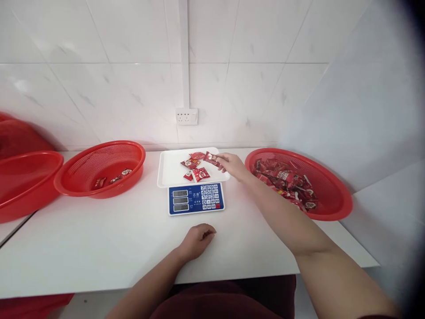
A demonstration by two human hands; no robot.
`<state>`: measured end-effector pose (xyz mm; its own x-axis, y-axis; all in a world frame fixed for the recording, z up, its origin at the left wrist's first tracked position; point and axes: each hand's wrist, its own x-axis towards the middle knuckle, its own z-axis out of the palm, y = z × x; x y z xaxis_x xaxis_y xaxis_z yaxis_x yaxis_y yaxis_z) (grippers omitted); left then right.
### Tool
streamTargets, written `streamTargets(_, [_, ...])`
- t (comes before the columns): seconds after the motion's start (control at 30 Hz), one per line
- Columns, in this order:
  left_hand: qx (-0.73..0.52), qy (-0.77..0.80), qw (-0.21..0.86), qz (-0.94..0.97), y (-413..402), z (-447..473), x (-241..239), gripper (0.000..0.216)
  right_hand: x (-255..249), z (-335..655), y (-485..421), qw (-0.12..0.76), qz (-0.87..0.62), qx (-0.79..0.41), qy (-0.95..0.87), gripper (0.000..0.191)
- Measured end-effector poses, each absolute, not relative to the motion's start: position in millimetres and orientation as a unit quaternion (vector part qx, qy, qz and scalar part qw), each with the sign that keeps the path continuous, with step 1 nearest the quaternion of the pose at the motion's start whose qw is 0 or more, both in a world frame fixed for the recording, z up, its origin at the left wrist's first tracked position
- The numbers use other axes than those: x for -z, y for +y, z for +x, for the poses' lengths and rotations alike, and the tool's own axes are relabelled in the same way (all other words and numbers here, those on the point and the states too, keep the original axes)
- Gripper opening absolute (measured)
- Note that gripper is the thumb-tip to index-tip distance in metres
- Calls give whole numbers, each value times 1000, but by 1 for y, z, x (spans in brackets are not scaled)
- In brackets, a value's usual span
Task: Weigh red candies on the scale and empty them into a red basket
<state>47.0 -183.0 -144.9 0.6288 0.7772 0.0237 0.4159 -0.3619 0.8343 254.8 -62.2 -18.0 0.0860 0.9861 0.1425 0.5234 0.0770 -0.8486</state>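
My right hand pinches a red snack packet above the right part of the white weighing tray. Several other red packets lie in a loose group on the middle of that tray. Under its front edge sits the scale's blue panel, with small displays on the left and a keypad on the right. Resting on the table in front of the scale, my left hand has its fingers curled together, and nothing shows in them.
On the right, a red basket holds many red packets. A red mesh basket with a few packets stands left of the scale, beside further red basins. A socket is on the tiled wall behind the white table.
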Motion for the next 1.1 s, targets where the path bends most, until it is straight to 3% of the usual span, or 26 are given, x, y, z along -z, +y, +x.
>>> streamTargets(0.37, [-202, 355, 427, 807, -184, 46, 144, 21, -1, 284, -128, 330, -656, -40, -678, 24])
streamTargets(0.63, [-193, 353, 421, 813, -183, 46, 145, 21, 9, 342, -171, 280, -807, -84, -513, 24])
streamTargets(1.1, [-192, 361, 430, 805, -183, 47, 144, 21, 24, 348, -163, 253, -799, -98, -536, 31])
